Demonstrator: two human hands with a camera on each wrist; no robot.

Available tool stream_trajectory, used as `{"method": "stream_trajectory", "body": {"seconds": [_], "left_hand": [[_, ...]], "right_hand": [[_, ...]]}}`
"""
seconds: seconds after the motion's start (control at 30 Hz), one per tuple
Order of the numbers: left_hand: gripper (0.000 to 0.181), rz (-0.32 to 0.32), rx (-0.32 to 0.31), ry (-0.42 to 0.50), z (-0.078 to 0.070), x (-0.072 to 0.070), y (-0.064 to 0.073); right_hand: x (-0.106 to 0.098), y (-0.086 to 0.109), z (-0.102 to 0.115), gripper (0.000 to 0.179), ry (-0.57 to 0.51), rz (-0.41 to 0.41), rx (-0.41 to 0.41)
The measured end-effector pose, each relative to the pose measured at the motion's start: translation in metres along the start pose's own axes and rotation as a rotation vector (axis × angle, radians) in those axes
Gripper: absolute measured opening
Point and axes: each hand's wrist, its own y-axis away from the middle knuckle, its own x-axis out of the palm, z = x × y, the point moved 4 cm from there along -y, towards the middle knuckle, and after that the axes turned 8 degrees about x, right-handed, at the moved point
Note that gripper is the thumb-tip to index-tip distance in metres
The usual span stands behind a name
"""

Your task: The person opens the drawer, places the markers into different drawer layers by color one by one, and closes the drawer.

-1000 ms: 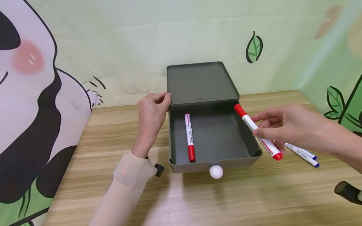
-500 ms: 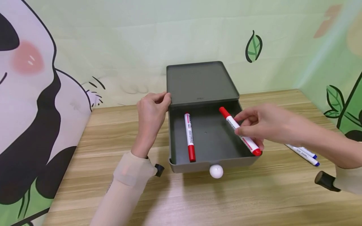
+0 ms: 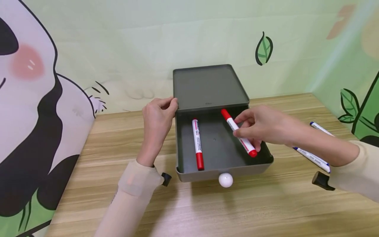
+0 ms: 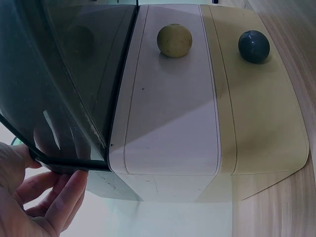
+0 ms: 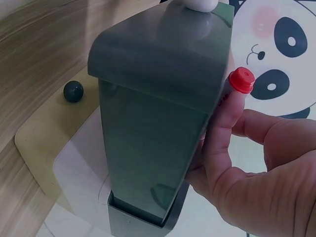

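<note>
My left hand [image 3: 158, 120] grips the front left edge of a dark grey drawer unit [image 3: 210, 85], fingers curled at its side. The top drawer [image 3: 219, 156] is pulled out, with a white knob [image 3: 226, 180] on its front. Inside, along the left, lies a red-capped whiteboard marker [image 3: 197, 141]. Over the drawer's right half, my right hand [image 3: 260, 126] pinches a second red-capped marker [image 3: 237, 131] between thumb and fingers, tilted with its cap end toward the back. In the right wrist view only this marker's red end [image 5: 242, 80] shows clearly beside the drawer wall.
On the table [image 3: 118, 138], right of the unit, lie several blue-capped markers [image 3: 312, 158], partly hidden by my right forearm. Beneath the top drawer are a pale drawer [image 4: 168, 103] and a yellowish drawer [image 4: 264, 108], both pushed in. A printed backdrop stands behind.
My right hand has moved left, carrying the red-capped marker from beside the drawer's right wall to over its inside. My left hand has stayed on the unit's edge.
</note>
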Motion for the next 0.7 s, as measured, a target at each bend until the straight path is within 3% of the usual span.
{"method": "stream_trajectory", "body": {"seconds": [0.4,0.7], "left_hand": [[0.022,-0.008,-0.010,-0.013,0.001,0.000,-0.001],[0.023,-0.001,-0.019,0.010,0.000,0.000,0.000]], "right_hand": [[0.002,-0.006,-0.001,0.056,-0.007,-0.012,0.009],[-0.004,0.004,-0.003,0.046,0.036,-0.098,-0.021]]}}
